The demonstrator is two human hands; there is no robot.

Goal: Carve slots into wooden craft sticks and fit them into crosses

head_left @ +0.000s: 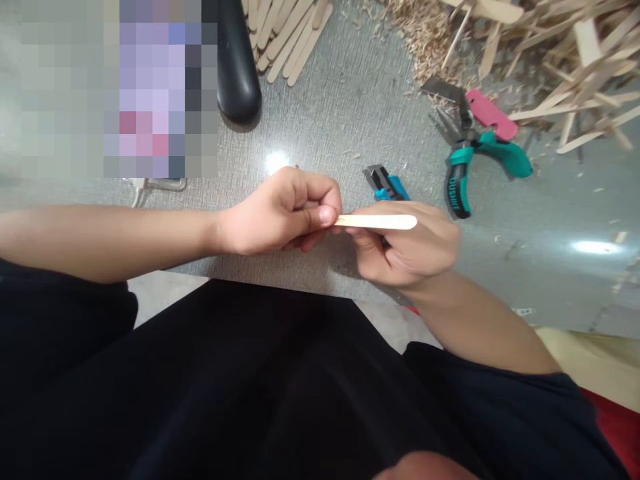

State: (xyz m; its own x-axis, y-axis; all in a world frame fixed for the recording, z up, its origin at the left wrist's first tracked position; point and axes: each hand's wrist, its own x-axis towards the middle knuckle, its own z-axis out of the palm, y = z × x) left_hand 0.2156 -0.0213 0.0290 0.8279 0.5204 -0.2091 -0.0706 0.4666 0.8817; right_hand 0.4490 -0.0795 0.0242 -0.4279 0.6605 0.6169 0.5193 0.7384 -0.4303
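My left hand (293, 213) is closed, pinching one end of a wooden craft stick (383, 222) between thumb and fingers. The pale stick points to the right and its rounded end lies across the front of my right hand (417, 247). That hand is curled with its fingers folded under, close against the stick; what its fingers hold, if anything, is hidden. Just beyond its knuckles shows a blue utility knife (393, 189) with its blade end facing up and left. The knife's rear part is covered by the hand.
Green-handled pliers (467, 153) and a pink-handled folding knife (490, 115) lie to the right. Wood shavings (425, 40) and a heap of cut sticks (575, 73) cover the far right. Whole craft sticks (293, 40) lie beside a black rounded object (239, 73). The grey table's edge runs near my body.
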